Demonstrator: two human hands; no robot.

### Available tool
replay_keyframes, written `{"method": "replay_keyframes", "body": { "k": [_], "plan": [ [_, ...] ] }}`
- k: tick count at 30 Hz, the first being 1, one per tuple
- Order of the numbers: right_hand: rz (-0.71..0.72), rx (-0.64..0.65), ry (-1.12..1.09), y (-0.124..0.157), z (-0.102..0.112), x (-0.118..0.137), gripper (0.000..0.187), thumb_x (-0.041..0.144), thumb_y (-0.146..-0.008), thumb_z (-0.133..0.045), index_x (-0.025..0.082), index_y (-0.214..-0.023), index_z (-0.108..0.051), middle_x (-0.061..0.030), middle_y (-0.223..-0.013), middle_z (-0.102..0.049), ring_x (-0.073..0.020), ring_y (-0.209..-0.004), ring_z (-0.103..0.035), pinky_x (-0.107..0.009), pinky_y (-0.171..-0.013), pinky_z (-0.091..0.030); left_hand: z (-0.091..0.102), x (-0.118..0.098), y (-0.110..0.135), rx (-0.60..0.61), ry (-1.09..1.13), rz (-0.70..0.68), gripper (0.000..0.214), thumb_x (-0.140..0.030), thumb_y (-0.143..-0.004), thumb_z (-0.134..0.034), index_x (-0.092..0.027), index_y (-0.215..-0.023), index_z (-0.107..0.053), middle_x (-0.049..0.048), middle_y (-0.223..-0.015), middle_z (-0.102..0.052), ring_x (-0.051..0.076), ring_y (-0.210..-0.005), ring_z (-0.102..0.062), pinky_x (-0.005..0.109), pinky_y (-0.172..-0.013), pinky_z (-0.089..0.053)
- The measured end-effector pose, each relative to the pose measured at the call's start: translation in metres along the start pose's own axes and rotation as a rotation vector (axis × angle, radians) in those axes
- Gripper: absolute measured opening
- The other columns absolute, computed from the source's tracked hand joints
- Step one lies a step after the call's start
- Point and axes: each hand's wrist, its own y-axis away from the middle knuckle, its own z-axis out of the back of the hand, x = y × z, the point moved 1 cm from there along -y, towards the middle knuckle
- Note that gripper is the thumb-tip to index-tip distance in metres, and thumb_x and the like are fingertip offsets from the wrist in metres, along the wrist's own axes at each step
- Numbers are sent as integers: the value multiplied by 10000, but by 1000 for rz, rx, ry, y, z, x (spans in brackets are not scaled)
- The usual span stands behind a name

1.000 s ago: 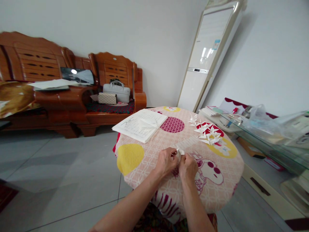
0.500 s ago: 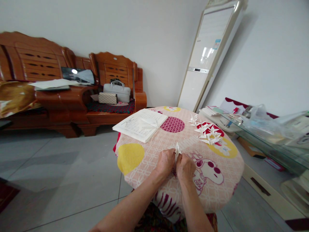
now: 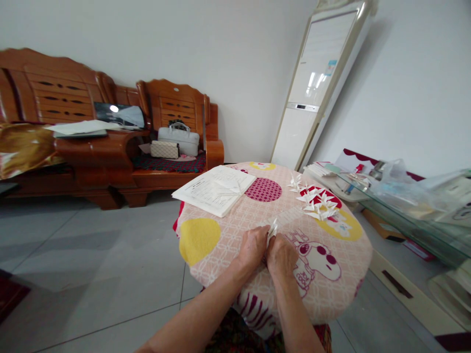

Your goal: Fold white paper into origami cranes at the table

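Between my two hands, just above the cloth-covered table, is a small folded white paper, its pointed tip sticking up past my fingers. My left hand is closed on its left side, and my right hand pinches it from the right. Most of the paper is hidden behind the fingers. Several folded white paper cranes stand in a group at the table's right back. A stack of printed paper lies at the left back, with loose white folded pieces on top.
A glass shelf with plastic bags and papers adjoins the table on the right. Behind stand a tall air conditioner and a wooden sofa. A grey handbag sits on the wooden seat.
The paper's tip has tilted slightly to the right, and my right fingers have shifted a little around it. Both hands stay closed in nearly the same place.
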Motion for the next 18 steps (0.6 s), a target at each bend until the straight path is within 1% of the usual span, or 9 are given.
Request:
{"method": "replay_keyframes", "body": {
  "k": [4, 7, 9, 11, 13, 16, 18],
  "plan": [
    [38, -52, -19, 0, -3, -2, 240, 214, -948, -438, 139, -828, -632, -104, -712, -694, -192, -638, -647, -271, -551, -303, 0, -1, 1, -5, 30, -1, 184, -121, -787, -515, -170, -618, -570, -5, -549, -486, 110, -515, -363, 258, -543, -203],
    [53, -121, -53, -1, -3, -2, 203, 204, -945, -439, 143, -851, -607, -74, -700, -683, -175, -634, -634, -267, -558, -292, 1, -2, 1, -28, 100, 24, 196, -124, -770, -534, -173, -582, -558, -11, -513, -449, 114, -513, -332, 253, -546, -213],
    [58, -142, -70, -1, -2, -1, 184, 205, -943, -443, 147, -862, -597, -58, -686, -675, -170, -630, -629, -263, -557, -287, 1, -2, 1, -37, 135, 39, 198, -127, -763, -544, -175, -571, -554, -11, -506, -438, 117, -517, -326, 250, -550, -221],
    [46, -132, -67, -1, -2, -1, 186, 211, -943, -445, 149, -858, -599, -57, -673, -672, -174, -620, -628, -265, -551, -282, 1, -3, 0, -33, 130, 44, 200, -128, -763, -545, -176, -569, -551, -9, -516, -444, 118, -516, -329, 250, -555, -227],
    [34, -102, -44, -1, -3, -1, 213, 209, -944, -442, 147, -828, -609, -77, -679, -678, -184, -620, -634, -272, -549, -286, 2, -3, 0, -17, 92, 43, 189, -119, -766, -535, -179, -589, -560, -4, -535, -465, 120, -519, -345, 251, -560, -234],
    [47, -69, -8, -1, -5, -2, 239, 173, -935, -441, 137, -791, -628, -117, -732, -693, -197, -664, -649, -279, -573, -312, 2, -2, -1, -14, 71, 56, 171, -92, -759, -515, -182, -632, -586, 3, -555, -496, 127, -537, -380, 248, -560, -238],
    [59, -73, -8, -2, -7, -3, 224, 150, -927, -443, 132, -813, -635, -122, -765, -700, -195, -689, -652, -278, -592, -326, 1, -2, -1, -21, 93, 64, 165, -91, -755, -517, -181, -644, -598, 4, -558, -506, 129, -544, -390, 246, -560, -239]
  ]
}}
